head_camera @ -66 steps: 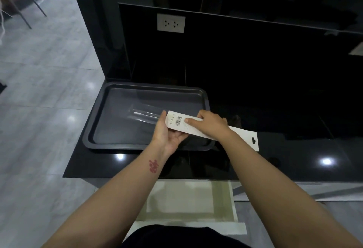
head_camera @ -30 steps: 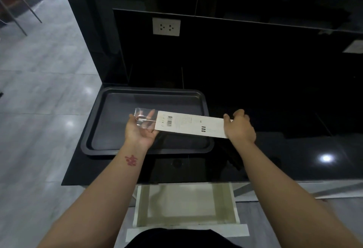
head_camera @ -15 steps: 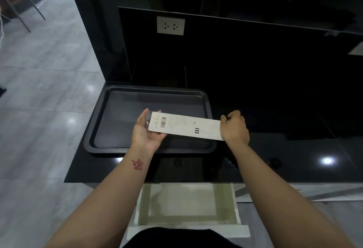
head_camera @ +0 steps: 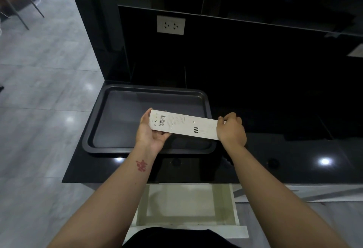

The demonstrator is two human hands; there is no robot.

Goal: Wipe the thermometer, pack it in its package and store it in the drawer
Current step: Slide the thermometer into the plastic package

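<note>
Both hands clamp the package: left hand [head_camera: 152, 133] and right hand [head_camera: 231, 130] at either end, its long axis spanning grip to grip; the open drawer [head_camera: 234, 204] lies below, nearer the body.

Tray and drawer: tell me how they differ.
The tray is dark grey; the drawer is pale cream inside. The tray sits on top of the black counter; the drawer is pulled open below the counter's front edge. The package, held in the left hand and right hand, hovers over the tray, not over the drawer. Both are rectangular, and nothing shows inside either.
</note>
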